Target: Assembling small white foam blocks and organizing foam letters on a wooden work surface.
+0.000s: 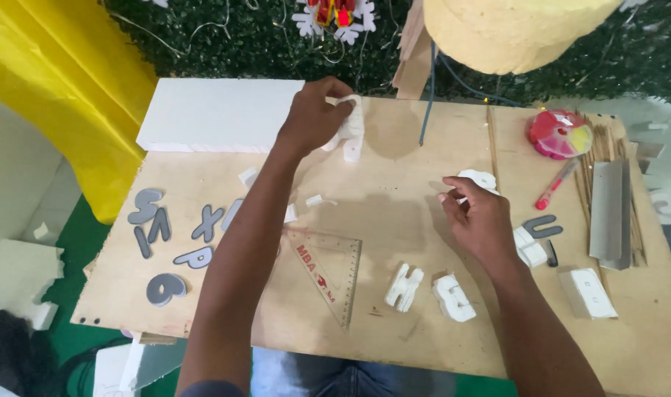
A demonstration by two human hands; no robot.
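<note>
Clearly the left hand (313,117) pinches a white foam letter (350,131) over the tabletop's (394,220) far edge, the right hand (476,217) apparently fingering another foam piece (479,179); squeezing hard could snap either.

Left hand (315,117) reached far up to upper centre, fingers curled closed. Right hand (479,217) held right of centre, fingers loosely bent.

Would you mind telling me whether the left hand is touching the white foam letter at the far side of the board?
Touching. The head view shows the left hand with its fingers wrapped around the white foam letter, gripping it.
</note>
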